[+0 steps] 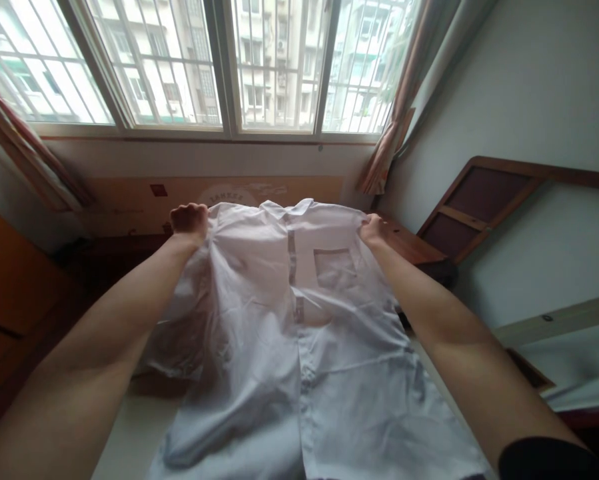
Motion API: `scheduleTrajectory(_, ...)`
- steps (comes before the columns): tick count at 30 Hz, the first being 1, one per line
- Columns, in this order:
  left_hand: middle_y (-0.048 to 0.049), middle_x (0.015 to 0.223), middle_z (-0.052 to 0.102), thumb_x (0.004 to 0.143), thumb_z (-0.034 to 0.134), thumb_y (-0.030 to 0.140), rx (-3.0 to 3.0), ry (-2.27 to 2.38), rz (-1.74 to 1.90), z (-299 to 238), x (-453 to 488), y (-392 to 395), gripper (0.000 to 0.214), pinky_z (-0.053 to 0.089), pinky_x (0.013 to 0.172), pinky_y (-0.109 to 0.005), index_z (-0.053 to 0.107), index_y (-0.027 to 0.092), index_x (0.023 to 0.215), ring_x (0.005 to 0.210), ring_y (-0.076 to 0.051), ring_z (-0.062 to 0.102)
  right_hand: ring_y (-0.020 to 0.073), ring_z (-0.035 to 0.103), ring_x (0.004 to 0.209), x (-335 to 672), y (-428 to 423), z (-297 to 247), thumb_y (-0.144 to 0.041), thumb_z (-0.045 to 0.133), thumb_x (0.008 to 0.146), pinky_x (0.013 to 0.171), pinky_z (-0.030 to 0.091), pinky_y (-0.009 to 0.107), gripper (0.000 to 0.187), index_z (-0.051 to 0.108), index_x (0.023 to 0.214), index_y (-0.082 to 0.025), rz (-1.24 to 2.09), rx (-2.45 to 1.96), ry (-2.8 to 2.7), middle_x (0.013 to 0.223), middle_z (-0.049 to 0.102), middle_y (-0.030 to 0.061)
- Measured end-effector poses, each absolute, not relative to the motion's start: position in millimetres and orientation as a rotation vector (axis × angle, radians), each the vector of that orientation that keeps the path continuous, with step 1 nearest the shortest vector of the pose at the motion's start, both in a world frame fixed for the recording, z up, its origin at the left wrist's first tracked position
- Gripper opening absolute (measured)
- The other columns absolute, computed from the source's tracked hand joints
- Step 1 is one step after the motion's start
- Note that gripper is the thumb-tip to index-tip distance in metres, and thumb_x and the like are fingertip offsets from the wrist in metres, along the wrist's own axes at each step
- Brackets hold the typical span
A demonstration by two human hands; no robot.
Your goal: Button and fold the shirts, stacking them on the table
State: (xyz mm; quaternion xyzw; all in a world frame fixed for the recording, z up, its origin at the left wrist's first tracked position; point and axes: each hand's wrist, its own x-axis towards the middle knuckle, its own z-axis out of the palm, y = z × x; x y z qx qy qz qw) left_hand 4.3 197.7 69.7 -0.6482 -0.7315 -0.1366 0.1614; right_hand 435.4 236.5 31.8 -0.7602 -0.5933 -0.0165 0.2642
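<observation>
A white short-sleeved shirt (289,320) with a collar, a button placket and a chest pocket hangs spread out in front of me, its front facing me. My left hand (189,219) is closed in a fist on the shirt's left shoulder. My right hand (372,230) pinches the right shoulder. Both arms are stretched forward, holding the shirt up at about the same height. The lower hem runs out of view at the bottom.
A barred window (229,67) with curtains (394,127) at both sides fills the far wall. A wooden headboard (479,207) leans on the right wall above a bed edge (554,320). A wooden cabinet (14,293) stands at the left.
</observation>
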Motion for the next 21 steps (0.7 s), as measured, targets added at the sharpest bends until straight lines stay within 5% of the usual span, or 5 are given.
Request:
scheduleTrajectory(4, -0.0222, 0.103, 0.064, 0.091, 0.045, 0.032, -1.909, -2.084, -0.383, 59.6, 33.6, 189.1, 0.038, 0.041, 0.079, -0.042, 0.062, 0.000, 0.102, 0.098, -0.030, 0.055, 0.0312, 0.039, 0.128, 399.3, 203.6, 0.1, -0.028, 0.054, 0.086, 0.103, 0.032, 0.041, 0.061, 0.034, 0.139, -0.007, -0.107, -1.946, -1.769, 0.140, 0.041, 0.0210)
scheduleTrajectory(8, -0.0159, 0.113, 0.062, 0.088, 0.048, 0.044, -2.228, -1.787, -0.345, 16.4, 84.4, 128.2, 0.044, 0.040, 0.088, -0.038, 0.058, 0.011, 0.115, 0.106, -0.028, 0.054, 0.0284, 0.021, 0.139, 357.3, 117.6, -55.5, -0.045, 0.049, 0.088, 0.111, 0.020, 0.044, 0.065, 0.035, 0.141, -0.011, -0.037, -1.427, -2.452, 0.150, 0.027, 0.0169)
scheduleTrajectory(12, -0.0171, 0.141, 0.042, 0.084, 0.040, 0.063, -2.814, -1.463, -0.179, -49.3, 118.2, 55.9, 0.071, 0.028, 0.106, -0.038, 0.042, 0.014, 0.135, 0.131, -0.029, 0.038, 0.0292, 0.020, 0.140, 337.6, 41.4, -89.6, -0.055, 0.043, 0.088, 0.112, 0.016, 0.049, 0.072, 0.031, 0.144, -0.012, 0.245, -1.196, -2.763, 0.150, 0.027, 0.0176)
scheduleTrajectory(17, -0.0188, 0.151, 0.023, 0.081, 0.031, 0.073, -2.987, -1.398, -0.049, -95.6, 116.5, 23.2, 0.089, 0.013, 0.112, -0.045, 0.025, 0.012, 0.145, 0.141, -0.030, 0.014, 0.0286, 0.014, 0.141, 350.1, -5.0, -83.8, -0.055, 0.042, 0.088, 0.112, 0.012, 0.050, 0.072, 0.025, 0.146, -0.016, 0.374, -1.177, -2.775, 0.152, 0.022, 0.0161)
scheduleTrajectory(21, -0.0182, 0.152, 0.020, 0.079, 0.033, 0.074, -2.972, -1.389, -0.083, -100.4, 112.0, 26.0, 0.093, 0.009, 0.113, -0.045, 0.022, 0.012, 0.146, 0.142, -0.029, 0.010, 0.0347, 0.012, 0.141, 361.5, -46.6, -75.4, -0.065, 0.050, 0.079, 0.111, 0.009, 0.056, 0.086, 0.024, 0.147, -0.020, 0.494, -1.105, -2.828, 0.152, 0.020, 0.0163)
